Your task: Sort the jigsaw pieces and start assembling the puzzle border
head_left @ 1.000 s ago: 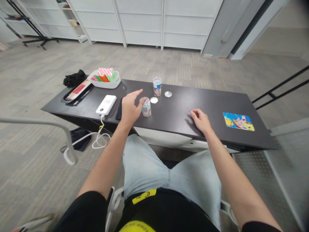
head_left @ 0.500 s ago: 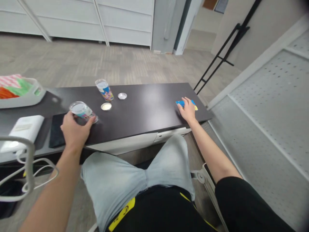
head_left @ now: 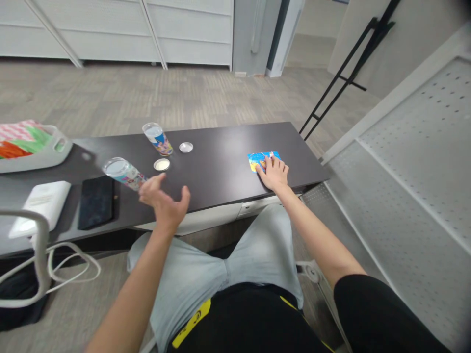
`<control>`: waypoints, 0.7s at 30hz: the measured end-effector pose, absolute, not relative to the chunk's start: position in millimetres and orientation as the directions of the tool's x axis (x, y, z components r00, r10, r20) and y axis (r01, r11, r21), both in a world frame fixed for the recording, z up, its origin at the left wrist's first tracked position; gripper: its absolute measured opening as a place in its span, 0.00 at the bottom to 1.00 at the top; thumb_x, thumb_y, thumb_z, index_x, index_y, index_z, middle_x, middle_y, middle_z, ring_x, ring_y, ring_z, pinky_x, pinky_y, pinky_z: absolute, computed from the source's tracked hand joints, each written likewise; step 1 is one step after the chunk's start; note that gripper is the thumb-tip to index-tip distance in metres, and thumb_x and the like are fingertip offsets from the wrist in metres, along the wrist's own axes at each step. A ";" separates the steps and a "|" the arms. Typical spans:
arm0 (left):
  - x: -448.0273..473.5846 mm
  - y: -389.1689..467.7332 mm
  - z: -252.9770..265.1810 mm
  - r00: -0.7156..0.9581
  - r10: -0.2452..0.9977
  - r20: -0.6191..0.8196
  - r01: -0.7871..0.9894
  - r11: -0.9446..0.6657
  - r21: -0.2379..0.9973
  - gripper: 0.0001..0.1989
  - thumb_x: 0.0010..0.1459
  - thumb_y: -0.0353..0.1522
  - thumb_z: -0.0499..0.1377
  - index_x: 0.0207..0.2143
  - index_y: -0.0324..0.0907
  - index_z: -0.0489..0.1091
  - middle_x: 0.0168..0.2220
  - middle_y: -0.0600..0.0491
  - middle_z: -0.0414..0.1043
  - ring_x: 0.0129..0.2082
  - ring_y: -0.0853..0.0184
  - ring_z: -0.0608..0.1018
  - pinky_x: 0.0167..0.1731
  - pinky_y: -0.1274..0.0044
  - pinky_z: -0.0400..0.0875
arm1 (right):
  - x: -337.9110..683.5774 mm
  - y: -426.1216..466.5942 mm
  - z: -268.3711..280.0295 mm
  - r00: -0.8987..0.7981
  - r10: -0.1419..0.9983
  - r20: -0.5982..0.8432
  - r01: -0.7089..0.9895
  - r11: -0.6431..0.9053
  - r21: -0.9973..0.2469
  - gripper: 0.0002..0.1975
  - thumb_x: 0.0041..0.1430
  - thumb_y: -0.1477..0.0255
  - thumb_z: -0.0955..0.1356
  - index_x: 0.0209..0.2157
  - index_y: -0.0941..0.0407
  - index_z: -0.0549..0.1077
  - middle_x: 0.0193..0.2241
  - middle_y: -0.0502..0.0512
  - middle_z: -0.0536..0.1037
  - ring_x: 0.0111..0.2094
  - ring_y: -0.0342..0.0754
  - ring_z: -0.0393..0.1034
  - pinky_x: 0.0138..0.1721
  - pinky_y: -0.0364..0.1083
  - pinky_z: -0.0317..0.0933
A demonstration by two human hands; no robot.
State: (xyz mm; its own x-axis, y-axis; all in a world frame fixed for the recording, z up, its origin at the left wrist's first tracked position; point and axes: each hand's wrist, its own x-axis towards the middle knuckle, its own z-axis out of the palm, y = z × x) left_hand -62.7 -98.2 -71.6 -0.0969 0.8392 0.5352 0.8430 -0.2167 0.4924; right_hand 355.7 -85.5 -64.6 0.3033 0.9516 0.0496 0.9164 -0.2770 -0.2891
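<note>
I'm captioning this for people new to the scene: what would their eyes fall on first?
Probably the bright blue-and-yellow card under the right hand, toward the dark table's right end. Next, the nearer printed container beside the left hand, with the farther container behind it. At far left, a white basket holds orange, green and pink things.

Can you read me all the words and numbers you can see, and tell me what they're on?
None can be read for sure.
White device: faint marks, too blurred.
Yellow strip on the shirt: a dark mark I can't make out.
Near clear can and far clear can: colourful prints; any words are too small.
Blue-and-yellow card: partly under the right hand; no readable words.
</note>
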 end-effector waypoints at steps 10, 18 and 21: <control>11.7 -64.5 -52.2 0.338 0.933 0.120 0.865 -0.359 0.350 0.45 0.88 0.48 0.57 0.97 0.38 0.59 0.95 0.36 0.59 0.95 0.37 0.61 0.91 0.45 0.62 | 290.9 -83.4 -57.3 0.067 0.990 0.122 0.945 -0.024 -0.327 0.35 0.95 0.57 0.58 0.89 0.53 0.75 0.89 0.67 0.74 0.87 0.71 0.64 0.88 0.69 0.55; 15.0 -60.8 -50.6 0.540 0.840 0.040 0.798 -0.527 0.291 0.38 0.91 0.46 0.53 0.93 0.43 0.71 0.95 0.43 0.61 0.97 0.45 0.61 0.94 0.49 0.56 | 288.9 -87.2 -48.7 -0.077 0.991 0.114 0.909 0.116 -0.399 0.36 0.91 0.56 0.63 0.89 0.54 0.75 0.90 0.64 0.73 0.88 0.73 0.62 0.91 0.74 0.51; 11.3 -65.0 -52.6 0.499 0.864 0.070 0.809 -0.493 0.320 0.35 0.91 0.45 0.54 0.89 0.42 0.75 0.92 0.40 0.67 0.95 0.44 0.66 0.93 0.49 0.59 | 282.7 -116.2 -29.0 -0.083 0.953 0.290 0.767 0.247 -0.592 0.34 0.87 0.49 0.66 0.82 0.49 0.81 0.77 0.70 0.85 0.78 0.72 0.76 0.85 0.74 0.66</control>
